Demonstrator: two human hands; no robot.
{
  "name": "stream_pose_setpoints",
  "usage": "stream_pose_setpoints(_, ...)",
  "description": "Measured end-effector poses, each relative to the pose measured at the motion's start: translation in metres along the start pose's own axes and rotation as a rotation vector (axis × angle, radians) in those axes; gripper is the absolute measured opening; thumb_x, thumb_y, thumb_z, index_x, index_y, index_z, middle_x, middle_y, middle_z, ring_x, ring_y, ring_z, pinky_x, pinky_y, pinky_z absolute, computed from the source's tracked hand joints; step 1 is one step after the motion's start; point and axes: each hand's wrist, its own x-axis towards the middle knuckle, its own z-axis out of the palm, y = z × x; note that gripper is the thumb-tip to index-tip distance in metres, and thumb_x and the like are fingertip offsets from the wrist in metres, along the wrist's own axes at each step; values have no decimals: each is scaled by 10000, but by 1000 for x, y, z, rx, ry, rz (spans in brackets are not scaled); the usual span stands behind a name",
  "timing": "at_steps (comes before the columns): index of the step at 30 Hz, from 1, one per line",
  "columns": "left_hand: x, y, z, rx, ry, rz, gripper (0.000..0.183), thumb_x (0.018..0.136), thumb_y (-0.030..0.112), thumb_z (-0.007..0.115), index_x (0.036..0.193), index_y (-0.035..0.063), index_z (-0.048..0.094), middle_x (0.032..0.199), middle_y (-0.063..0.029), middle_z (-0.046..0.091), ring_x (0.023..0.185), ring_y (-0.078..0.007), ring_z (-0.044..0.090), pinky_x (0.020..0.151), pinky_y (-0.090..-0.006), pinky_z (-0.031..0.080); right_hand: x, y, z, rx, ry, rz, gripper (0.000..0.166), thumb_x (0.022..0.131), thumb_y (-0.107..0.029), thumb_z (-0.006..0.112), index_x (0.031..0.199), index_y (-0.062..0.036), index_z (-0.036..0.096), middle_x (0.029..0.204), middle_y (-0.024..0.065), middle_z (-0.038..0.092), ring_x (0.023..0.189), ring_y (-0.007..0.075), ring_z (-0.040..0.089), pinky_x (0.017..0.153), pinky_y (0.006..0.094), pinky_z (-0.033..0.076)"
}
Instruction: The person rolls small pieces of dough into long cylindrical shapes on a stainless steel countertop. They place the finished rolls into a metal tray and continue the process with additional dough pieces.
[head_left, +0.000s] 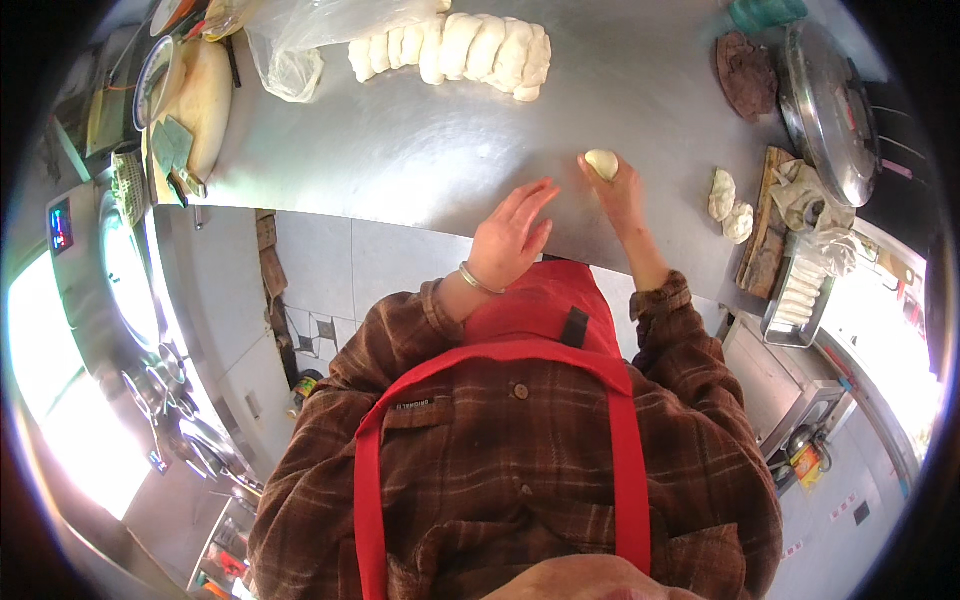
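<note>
My right hand (619, 196) holds a small pale lump of dough (601, 164) between thumb and fingers, just above the steel worktop (420, 161). My left hand (511, 232), a bangle at its wrist, is beside it at the worktop's near edge. Its fingers are apart and nothing is in them. Toward the far side lies a row of thick dough strips (457, 51) pressed side by side. Clear plastic sheeting (315, 34) covers the row's far left end. Two dough pieces, one upper (721, 194) and one lower (739, 223), rest to the right of my right hand.
At left, a cleaver (172, 145) lies on a round board (208, 105) near a bowl (154, 79). Along the right stand a lidded metal pan (825, 112), a wooden board (763, 232) with a cloth (806, 196), and a metal tray (780, 330) of dough strips.
</note>
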Motion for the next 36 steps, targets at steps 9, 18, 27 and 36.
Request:
stream_pose_setpoints(9,-4,-16,2,-68,51,-130,425,858,56,582,1278,99,542,1299,-115,542,1020,-319,601,796,-363,522,-33,48,2,-633,77,-593,695,828,-441,655,1401,-126,421,1430,95,435,1350,251,373,1083,514,276)
stream_pose_setpoints(18,-27,-25,3,-62,16,-262,422,854,43,576,1272,90,541,1274,-102,561,918,-278,616,770,-340,523,108,34,-6,-863,102,-447,712,920,-580,430,1439,-96,369,1513,81,338,1422,255,259,1097,534,257)
stream_pose_setpoints(27,-35,-80,7,298,145,-31,404,819,47,585,1221,89,571,1261,-92,567,1055,-305,576,882,-395,493,51,60,2,-677,-32,-600,789,859,-537,561,1446,-59,341,1503,106,352,1404,235,304,1106,493,264)
stream_pose_setpoints(36,-18,-120,-3,581,125,112,379,822,123,610,1198,88,588,1280,-52,546,1199,-234,506,1046,-442,375,10,39,3,-874,-62,-503,783,857,-564,547,1443,-82,353,1519,97,319,1406,250,290,1113,525,234)
